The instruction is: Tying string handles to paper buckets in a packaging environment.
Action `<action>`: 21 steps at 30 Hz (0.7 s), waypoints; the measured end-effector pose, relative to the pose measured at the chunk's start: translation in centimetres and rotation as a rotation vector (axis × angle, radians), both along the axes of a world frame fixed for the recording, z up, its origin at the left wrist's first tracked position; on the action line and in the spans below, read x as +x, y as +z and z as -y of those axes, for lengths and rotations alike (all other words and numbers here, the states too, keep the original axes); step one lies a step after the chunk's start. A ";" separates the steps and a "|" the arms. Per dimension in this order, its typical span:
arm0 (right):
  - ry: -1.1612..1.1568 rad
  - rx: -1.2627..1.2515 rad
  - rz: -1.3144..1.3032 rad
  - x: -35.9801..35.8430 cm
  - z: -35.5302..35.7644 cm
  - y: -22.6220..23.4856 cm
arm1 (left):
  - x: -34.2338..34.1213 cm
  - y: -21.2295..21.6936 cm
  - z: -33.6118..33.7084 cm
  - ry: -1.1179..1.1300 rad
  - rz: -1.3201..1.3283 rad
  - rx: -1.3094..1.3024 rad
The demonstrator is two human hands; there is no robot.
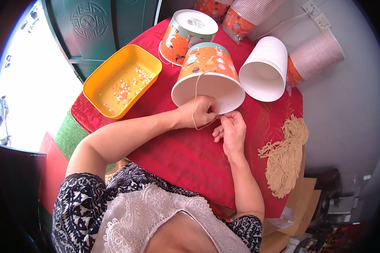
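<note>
Though near fingers (226, 122), cord (194, 104) end unclear

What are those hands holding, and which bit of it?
The left hand and right hand meet at the near rim of the orange bucket, seemingly pinching it there. The string runs to their fingertips; which fingers hold it can't be told.

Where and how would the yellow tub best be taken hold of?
Probably by the rims of both long walls, one hand coming from each side. The yellow tub sits upright and open, and loose white and reddish bits lie on its floor, so a level, two-sided hold should keep them from sliding.
</note>
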State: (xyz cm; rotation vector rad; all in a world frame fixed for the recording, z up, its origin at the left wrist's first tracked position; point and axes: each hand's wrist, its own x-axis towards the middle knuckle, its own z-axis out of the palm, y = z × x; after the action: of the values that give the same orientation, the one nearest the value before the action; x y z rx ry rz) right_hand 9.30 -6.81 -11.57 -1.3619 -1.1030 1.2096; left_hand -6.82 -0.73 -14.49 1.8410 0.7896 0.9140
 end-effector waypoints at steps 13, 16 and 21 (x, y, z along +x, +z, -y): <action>-0.039 -0.034 -0.052 -0.3 0.0 -0.1 | 0.7 0.2 0.4 0.065 0.104 0.050; -0.079 -0.003 0.107 0.4 0.1 -1.0 | 0.2 1.5 0.4 0.045 0.085 -0.153; -0.062 0.503 0.724 -0.2 0.3 -1.4 | 0.0 1.9 0.4 -0.007 0.108 -0.370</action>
State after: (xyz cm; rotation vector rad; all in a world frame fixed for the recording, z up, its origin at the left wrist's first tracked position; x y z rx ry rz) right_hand 9.14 -7.13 -12.98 -1.4348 -1.7051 0.3196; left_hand -6.86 -1.12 -12.55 1.4599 0.8230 0.7950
